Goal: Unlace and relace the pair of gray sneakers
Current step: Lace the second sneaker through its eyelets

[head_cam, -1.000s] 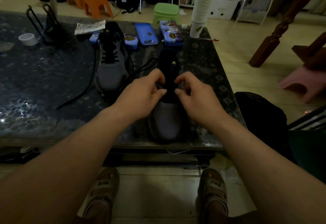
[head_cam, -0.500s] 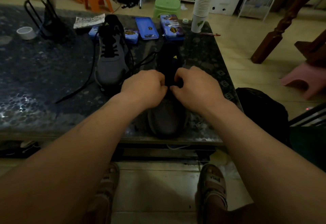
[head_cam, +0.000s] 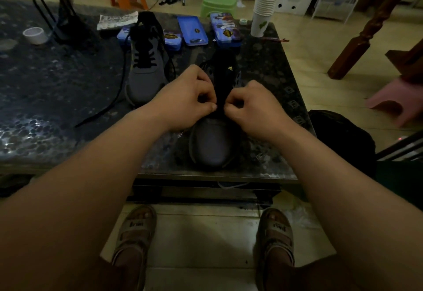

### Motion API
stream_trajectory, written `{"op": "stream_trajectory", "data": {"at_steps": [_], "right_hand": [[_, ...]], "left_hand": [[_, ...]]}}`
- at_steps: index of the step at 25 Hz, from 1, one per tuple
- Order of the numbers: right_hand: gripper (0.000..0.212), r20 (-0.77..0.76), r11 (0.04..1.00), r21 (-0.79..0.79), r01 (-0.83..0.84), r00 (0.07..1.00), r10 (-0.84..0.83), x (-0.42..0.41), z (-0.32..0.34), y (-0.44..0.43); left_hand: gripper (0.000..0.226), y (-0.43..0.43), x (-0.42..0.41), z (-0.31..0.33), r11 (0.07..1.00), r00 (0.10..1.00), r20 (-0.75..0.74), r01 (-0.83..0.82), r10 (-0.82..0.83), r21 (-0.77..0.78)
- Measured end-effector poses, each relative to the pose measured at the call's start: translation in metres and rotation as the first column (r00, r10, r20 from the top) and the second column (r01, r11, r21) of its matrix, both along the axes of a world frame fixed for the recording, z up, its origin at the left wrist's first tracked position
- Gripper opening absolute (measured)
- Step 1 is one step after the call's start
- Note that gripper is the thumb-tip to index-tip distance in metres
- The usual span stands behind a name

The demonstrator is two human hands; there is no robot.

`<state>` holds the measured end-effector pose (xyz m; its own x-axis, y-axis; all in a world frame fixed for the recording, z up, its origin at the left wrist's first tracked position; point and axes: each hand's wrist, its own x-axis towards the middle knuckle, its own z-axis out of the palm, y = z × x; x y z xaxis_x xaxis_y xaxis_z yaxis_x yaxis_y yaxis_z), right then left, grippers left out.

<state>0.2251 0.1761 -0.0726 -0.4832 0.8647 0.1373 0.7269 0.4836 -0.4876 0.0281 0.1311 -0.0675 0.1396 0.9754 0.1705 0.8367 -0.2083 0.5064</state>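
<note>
Two gray sneakers stand on the dark speckled table [head_cam: 57, 89]. The near sneaker [head_cam: 211, 144] points its toe at me, with a black tongue bearing a yellow logo. My left hand [head_cam: 190, 96] and my right hand [head_cam: 254, 105] sit over its lace area with curled fingers, each pinching at the black lace by the lowest eyelets; the lace itself is mostly hidden in the dark. The far sneaker [head_cam: 146, 71] lies to the left with black lacing partly in place, and its loose lace [head_cam: 109, 105] trails toward the left front.
Blue tins [head_cam: 192, 31] and a stack of paper cups [head_cam: 266, 0] stand at the table's far edge, with a tape roll [head_cam: 34, 35] and a black wire stand [head_cam: 61, 23] at far left. A black bag [head_cam: 338, 135] sits right of the table.
Both hands have closed into tighter pinches and slid slightly toward the toe end of the near sneaker. The far sneaker has not moved.
</note>
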Motion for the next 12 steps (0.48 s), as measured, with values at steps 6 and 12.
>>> {"op": "stream_trajectory", "data": {"at_steps": [6, 12], "right_hand": [[0.006, -0.079, 0.999, -0.049, -0.013, 0.997, 0.009, 0.0068, -0.0031, 0.0041], [0.005, -0.147, 0.999, -0.048, 0.018, 0.989, -0.025, 0.0088, -0.0078, 0.0050]], "left_hand": [[0.004, 0.0071, 0.0058, -0.0051, 0.998, 0.997, 0.071, -0.034, 0.037, -0.045], [0.011, 0.0114, 0.0067, -0.0088, 0.996, 0.991, 0.103, -0.079, 0.083, -0.044]]}}
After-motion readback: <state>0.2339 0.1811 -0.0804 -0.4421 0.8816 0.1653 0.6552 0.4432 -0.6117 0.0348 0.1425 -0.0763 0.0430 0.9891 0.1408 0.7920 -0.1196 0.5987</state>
